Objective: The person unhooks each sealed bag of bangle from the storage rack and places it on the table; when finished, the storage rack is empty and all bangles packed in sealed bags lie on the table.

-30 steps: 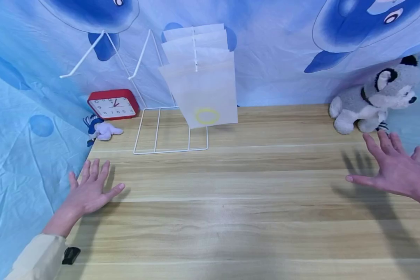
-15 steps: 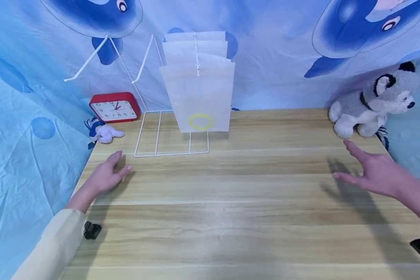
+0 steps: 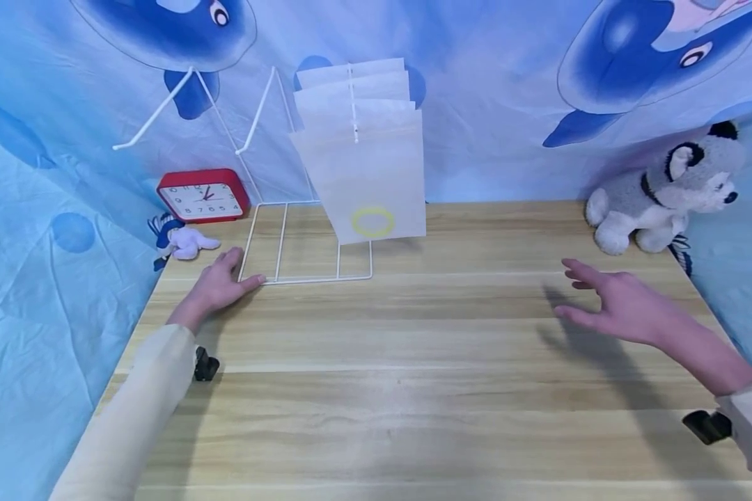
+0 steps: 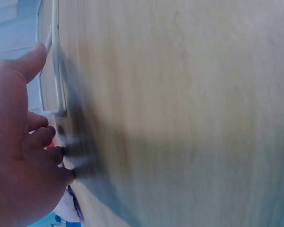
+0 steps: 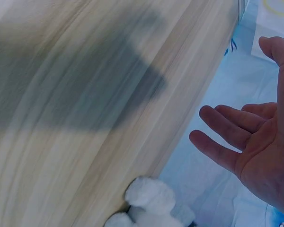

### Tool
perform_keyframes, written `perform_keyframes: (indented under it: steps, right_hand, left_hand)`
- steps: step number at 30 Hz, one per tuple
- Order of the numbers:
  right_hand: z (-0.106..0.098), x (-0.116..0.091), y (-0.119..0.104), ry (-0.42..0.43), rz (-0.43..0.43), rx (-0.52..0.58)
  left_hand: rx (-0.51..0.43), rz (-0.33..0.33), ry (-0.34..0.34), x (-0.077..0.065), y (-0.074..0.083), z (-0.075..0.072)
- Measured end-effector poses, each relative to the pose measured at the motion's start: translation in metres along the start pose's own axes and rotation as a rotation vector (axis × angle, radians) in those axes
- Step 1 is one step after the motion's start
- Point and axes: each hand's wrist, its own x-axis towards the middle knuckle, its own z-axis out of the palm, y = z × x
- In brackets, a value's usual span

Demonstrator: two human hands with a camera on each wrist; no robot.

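A white wire rack (image 3: 307,281) stands at the back left of the wooden table, with prongs jutting forward from its upright part. Several translucent white bags (image 3: 376,174) hang from its right prong; the front one bears a yellow ring. My left hand (image 3: 218,284) is at the front left corner of the rack's base, thumb near the front wire. In the left wrist view the left hand (image 4: 19,127) has its thumb beside the white wire and holds nothing. My right hand (image 3: 627,306) hovers over the table's right side, fingers relaxed, holding nothing.
A red clock (image 3: 203,196) and a small lilac plush toy (image 3: 189,242) sit left of the rack. A grey and white plush dog (image 3: 654,188) sits at the back right corner. Blue printed cloth (image 3: 489,104) hangs behind the table.
My left hand has moved forward and right to the rack's corner. The right hand has moved left, its spread fingers drawing closer together. The hanging bags sway slightly.
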Motion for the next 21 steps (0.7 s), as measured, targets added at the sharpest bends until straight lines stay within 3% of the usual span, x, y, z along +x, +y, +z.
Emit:
perform_keyframes:
  steps: [9,21]
  right_hand:
    - [0.009,0.023,-0.012,0.048,-0.106,-0.004]
    - [0.012,0.065,-0.040,0.125,-0.207,0.099]
  left_hand:
    - [0.018,-0.031,-0.007,0.002,0.002,0.003]
    - [0.067,-0.002,-0.018,0.001,0.006,0.005]
